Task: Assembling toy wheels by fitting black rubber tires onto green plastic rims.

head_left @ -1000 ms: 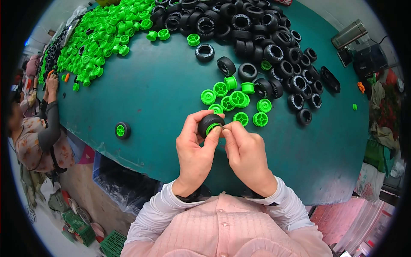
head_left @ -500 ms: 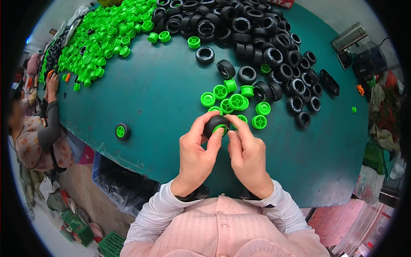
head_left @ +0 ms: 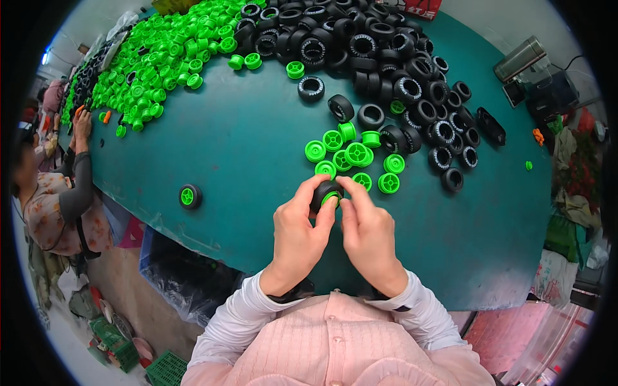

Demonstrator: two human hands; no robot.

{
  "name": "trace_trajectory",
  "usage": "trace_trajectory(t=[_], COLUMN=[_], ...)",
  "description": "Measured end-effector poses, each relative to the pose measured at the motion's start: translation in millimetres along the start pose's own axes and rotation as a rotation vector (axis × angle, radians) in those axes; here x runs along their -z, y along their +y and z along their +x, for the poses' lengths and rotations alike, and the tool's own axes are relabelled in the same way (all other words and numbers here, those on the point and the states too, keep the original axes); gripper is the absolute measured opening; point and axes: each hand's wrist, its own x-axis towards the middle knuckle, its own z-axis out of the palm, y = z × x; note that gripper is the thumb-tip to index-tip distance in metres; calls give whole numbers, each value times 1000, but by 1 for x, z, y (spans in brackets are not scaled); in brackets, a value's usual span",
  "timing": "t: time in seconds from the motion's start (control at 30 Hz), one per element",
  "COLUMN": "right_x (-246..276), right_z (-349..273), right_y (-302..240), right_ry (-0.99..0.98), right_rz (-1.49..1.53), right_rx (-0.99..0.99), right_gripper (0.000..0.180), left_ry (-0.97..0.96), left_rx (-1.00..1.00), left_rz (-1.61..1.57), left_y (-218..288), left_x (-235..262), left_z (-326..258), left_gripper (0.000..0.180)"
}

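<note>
Head camera, looking down: the fingertips of both hands were closed together around a small black tyre [head_left: 326, 193] with a green hub [head_left: 331, 199] seated in its middle, held just above the teal table [head_left: 244, 167] in front of the person's chest. The left hand [head_left: 297, 235] wrapped the tyre from its nine o'clock side, thumb lying over the rubber, while the right hand [head_left: 368, 235] pinched it from three o'clock. That two-sided grip appeared to brace the soft ring so the hard hub could be pressed square into it.

Just beyond the fingertips, at twelve o'clock, a small cluster of loose green hubs [head_left: 351, 154] lay within easy reach, seemingly pulled close as a working supply. At one to two o'clock, bare black tyres [head_left: 412, 103] spread out in a thick band toward the far rim. At eleven o'clock, well apart, a large heap of green hubs [head_left: 167, 58] covered the far left of the table.

At nine o'clock from the hands, one finished wheel [head_left: 190, 195] stood alone near the table's near edge, black tyre around green centre. Farther out at nine o'clock, another person [head_left: 58, 199] in a patterned top reached up to the table's rim.
</note>
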Motion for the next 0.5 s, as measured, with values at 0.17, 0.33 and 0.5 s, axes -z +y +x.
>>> trace_trajectory(t=[0.17, 0.33, 0.5], right_x=[5, 16, 12], right_z=[-11, -20, -32], right_y=[-9, -23, -31], right_ry=[34, -90, 34], right_rz=[29, 431, 164], right_rx=[104, -125, -1], right_gripper=[30, 27, 28], left_ry=[-84, -198, -126], left_rx=[62, 26, 24], left_rz=[-87, -193, -357], left_y=[12, 23, 20], left_x=[11, 23, 14], left_z=[-9, -17, -29], left_gripper=[32, 33, 31])
